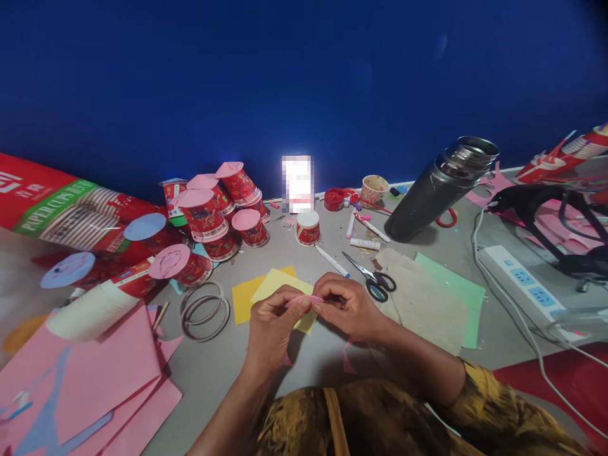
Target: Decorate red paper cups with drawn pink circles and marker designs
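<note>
Between both hands is a small piece of pink paper (304, 300), pinched at its two ends. My left hand (274, 320) grips its left side with thumb and fingers, while my right hand (349, 307) pinches the right side. Part of the paper is hidden by the fingers. Beneath the hands lie a pale yellow sheet (276, 285) and a darker yellow sheet (242, 303). Black-handled scissors (375, 278) rest to the right of my right hand, blades partly apart. A red paper cup (308, 229) stands upside down beyond the hands.
Several red cups with pink paper tops (202, 212) stand at the left, near tape rings (204, 311) and pink sheets (109, 380). A dark thermos (434, 193), markers (365, 243), a green sheet (470, 304) and a power strip (522, 285) lie right.
</note>
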Demonstrator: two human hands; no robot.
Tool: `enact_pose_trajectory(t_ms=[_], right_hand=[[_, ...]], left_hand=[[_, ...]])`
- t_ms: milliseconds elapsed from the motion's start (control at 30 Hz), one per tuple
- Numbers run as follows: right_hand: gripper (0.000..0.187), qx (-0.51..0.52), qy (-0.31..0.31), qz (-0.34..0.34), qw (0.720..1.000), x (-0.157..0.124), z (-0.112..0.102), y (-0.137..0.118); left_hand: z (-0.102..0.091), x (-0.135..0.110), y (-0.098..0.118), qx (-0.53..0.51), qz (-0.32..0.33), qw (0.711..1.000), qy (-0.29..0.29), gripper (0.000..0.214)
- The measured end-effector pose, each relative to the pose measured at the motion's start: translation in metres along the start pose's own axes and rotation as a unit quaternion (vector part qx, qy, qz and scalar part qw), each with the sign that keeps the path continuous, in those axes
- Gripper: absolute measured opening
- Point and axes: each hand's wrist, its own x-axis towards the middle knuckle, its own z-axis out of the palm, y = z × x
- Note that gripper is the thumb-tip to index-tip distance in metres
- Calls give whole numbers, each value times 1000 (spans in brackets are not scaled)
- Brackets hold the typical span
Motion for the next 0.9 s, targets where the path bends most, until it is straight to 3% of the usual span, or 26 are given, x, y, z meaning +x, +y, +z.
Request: enact_pose_trajectory(t_ms=[267,400,567,700,900], right_hand=[[22,-6,-11,17,1000,0,1,0],[21,-4,-2,26,1000,-1,1,0],[14,-7,-7,52,999,0,-1,3],[13,-2,-17,68,998,0,-2,3],[21,51,-28,130,990,2,-6,5]], left_hand=[[1,-1,1,-25,-16,999,15,12],[-2,0,-4,-36,-29,999,-8,16],[-7,0,-13,-115,-47,992,2,30],[-10,2,-16,-57,-40,997,28,26],[-3,5,-12,-154,-113,981,20,37]])
